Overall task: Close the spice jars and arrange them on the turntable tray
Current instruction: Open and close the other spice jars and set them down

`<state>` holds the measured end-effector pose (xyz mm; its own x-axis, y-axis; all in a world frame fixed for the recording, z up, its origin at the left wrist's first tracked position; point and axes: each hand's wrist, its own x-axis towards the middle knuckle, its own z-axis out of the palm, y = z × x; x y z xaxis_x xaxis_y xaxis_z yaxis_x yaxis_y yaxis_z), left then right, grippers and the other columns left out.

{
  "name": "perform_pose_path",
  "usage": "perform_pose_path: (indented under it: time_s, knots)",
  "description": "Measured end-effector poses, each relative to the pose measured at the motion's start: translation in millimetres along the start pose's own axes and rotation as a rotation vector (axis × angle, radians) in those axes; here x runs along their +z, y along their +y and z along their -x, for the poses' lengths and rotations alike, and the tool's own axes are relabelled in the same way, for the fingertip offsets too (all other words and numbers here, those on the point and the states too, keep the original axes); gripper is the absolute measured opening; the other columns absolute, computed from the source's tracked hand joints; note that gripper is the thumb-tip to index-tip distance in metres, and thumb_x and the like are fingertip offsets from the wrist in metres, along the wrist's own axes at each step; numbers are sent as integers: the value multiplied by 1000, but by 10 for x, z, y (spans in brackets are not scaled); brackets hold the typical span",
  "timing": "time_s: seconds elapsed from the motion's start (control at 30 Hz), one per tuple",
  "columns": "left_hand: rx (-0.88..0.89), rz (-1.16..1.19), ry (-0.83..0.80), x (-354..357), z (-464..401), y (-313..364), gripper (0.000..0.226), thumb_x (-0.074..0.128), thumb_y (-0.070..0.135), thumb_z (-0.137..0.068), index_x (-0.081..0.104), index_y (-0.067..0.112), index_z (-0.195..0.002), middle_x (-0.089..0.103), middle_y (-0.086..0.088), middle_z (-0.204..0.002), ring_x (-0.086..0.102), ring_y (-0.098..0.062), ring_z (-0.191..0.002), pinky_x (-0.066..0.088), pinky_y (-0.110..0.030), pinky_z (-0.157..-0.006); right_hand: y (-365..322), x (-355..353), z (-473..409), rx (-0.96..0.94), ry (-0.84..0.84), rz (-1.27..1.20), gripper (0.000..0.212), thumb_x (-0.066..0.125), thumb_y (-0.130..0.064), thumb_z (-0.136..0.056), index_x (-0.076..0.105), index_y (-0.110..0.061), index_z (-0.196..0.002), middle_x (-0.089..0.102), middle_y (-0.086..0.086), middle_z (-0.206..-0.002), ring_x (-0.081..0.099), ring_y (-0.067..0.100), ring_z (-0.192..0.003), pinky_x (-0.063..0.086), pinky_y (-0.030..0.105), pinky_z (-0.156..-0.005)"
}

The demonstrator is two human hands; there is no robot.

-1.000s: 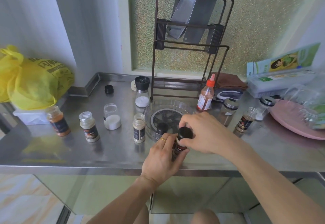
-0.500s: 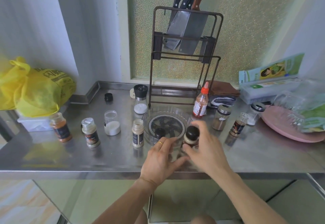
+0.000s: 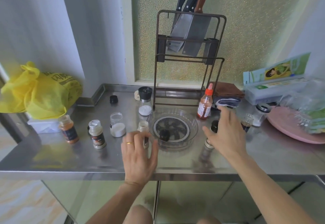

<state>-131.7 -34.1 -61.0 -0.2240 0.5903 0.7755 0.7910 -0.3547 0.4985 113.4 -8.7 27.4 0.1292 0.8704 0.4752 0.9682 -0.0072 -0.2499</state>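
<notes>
The clear ribbed turntable tray (image 3: 173,112) stands mid-counter with a loose black cap (image 3: 164,134) inside it. A black-capped spice jar (image 3: 214,127) stands on the counter just right of the tray, and my right hand (image 3: 227,134) hovers around it with fingers spread. My left hand (image 3: 139,153) is open in front of a small uncapped jar (image 3: 142,125) at the tray's left. Further left are an orange spice jar (image 3: 69,129), a white-topped jar (image 3: 97,134) and a wide jar of white powder (image 3: 117,125). A small dark jar (image 3: 247,122) stands to the right.
A knife rack (image 3: 190,55) with cleavers stands behind the tray, next to a grinder (image 3: 145,100) and a red-capped sauce bottle (image 3: 204,105). A black cap (image 3: 113,99) lies at the back left. A yellow bag (image 3: 40,90) is left, a pink plate (image 3: 288,127) right.
Both hands held the black-capped jar in front of the tray. It now stands on the counter to the tray's right, and both hands have let go and spread open.
</notes>
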Motion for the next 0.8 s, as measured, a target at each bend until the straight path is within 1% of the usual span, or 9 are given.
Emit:
perform_pose_path:
  time_s: [0.07,0.17,0.27,0.37,0.43,0.53,0.63,0.7,0.8]
  knots:
    - [-56,-44,17,-11,-72,-80,31,77,21,-84,63,5,-106,54,-12,-107,52,-33,-96,44,-43,-87,-289,-70,-21,-197,26,-31,56,75,-32,-87,50,-16,-134,60,7,-127,61,26,-112,53,35,-90]
    - [-104,-20,-46,5,-152,-153,54,80,26,-83,55,3,-124,46,-14,-122,47,-34,-114,42,-44,-101,-692,29,-82,-430,-233,-70,38,67,-24,-95,57,-23,-131,58,-3,-130,60,16,-113,50,28,-89]
    - [-175,93,-185,35,-150,-222,70,80,30,-85,42,7,-139,43,-11,-134,48,-29,-123,46,-40,-104,-905,280,-185,-552,-498,-22,46,66,-7,-92,58,-26,-133,57,-4,-134,57,20,-121,50,36,-98]
    - [-300,181,-278,49,-124,-252,67,74,37,-89,36,20,-142,53,0,-133,57,-21,-119,52,-38,-96,-965,468,-280,-550,-657,17,52,62,6,-85,63,-26,-127,61,-1,-126,60,25,-115,53,42,-93]
    - [-310,187,-300,55,-126,-256,53,69,34,-93,40,25,-137,58,4,-127,60,-21,-115,52,-38,-92,-971,525,-322,-547,-670,41,48,65,3,-86,65,-27,-124,63,-1,-124,61,25,-114,53,40,-92]
    - [-291,171,-297,39,-120,-248,39,64,31,-97,45,27,-131,64,4,-120,62,-22,-109,50,-36,-87,-989,450,-418,-523,-567,51,42,68,-8,-90,63,-25,-128,62,-1,-128,59,23,-117,48,34,-94]
    - [-256,164,-305,31,-119,-273,35,62,32,-99,45,28,-129,64,6,-119,63,-19,-105,45,-28,-82,-1144,198,-529,-473,-459,-193,43,70,-13,-90,63,-27,-130,65,0,-126,63,22,-110,52,37,-95]
    - [-236,158,-301,35,-119,-285,35,61,32,-99,45,27,-130,64,5,-120,64,-19,-104,45,-27,-80,-1316,54,-534,-539,-449,-340,44,72,-10,-87,66,-27,-127,68,1,-122,67,22,-104,54,41,-94]
    - [-218,132,-290,37,-104,-284,37,62,33,-99,45,25,-131,66,1,-119,65,-22,-99,51,-37,-77,-1515,17,-444,-640,-491,-313,46,71,-7,-87,67,-23,-129,67,1,-126,64,20,-108,46,26,-92]
